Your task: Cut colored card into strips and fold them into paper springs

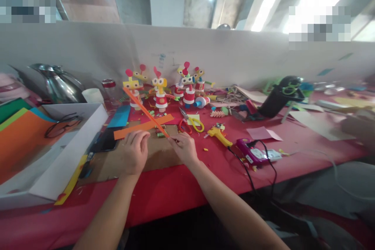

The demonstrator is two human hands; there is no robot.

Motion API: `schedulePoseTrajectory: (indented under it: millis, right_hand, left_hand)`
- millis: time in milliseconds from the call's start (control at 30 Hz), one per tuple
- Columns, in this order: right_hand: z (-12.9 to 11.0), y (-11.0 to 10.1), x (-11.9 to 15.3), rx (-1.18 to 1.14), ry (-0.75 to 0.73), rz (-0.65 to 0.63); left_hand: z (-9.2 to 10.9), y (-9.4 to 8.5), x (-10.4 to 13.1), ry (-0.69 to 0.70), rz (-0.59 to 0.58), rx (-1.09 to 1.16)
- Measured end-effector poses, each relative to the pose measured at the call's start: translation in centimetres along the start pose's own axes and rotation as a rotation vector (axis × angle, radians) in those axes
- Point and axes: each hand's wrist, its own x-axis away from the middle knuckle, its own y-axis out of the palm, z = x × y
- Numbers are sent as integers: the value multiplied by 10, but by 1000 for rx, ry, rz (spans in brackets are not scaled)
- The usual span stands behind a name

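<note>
Two orange paper strips (pixel 145 119) cross each other above a brown cardboard sheet (pixel 158 156) on the red table (pixel 175 191). My left hand (pixel 135 152) pinches the end of the flatter strip. My right hand (pixel 184 146) pinches the lower end of the steeper strip, which rises up and to the left. Both hands hover just over the cardboard.
Several small paper-cup figures (pixel 161 86) stand behind the strips. Red-and-yellow scissors (pixel 191 123), a yellow glue gun (pixel 218 133) with a black cord and a purple device (pixel 254 152) lie at the right. At the left are a white box (pixel 58 152) with coloured paper, glasses (pixel 63 125) and a steel kettle (pixel 58 84).
</note>
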Motion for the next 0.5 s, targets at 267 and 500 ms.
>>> schedulePoseTrajectory:
  millis: [267, 500]
  right_hand:
    - [-9, 7, 4, -105, -1, -58]
    - [-18, 4, 9, -195, 70, -270]
  left_hand:
    - [12, 23, 5, -831, -346, 908]
    - [12, 15, 0, -921, -406, 1263]
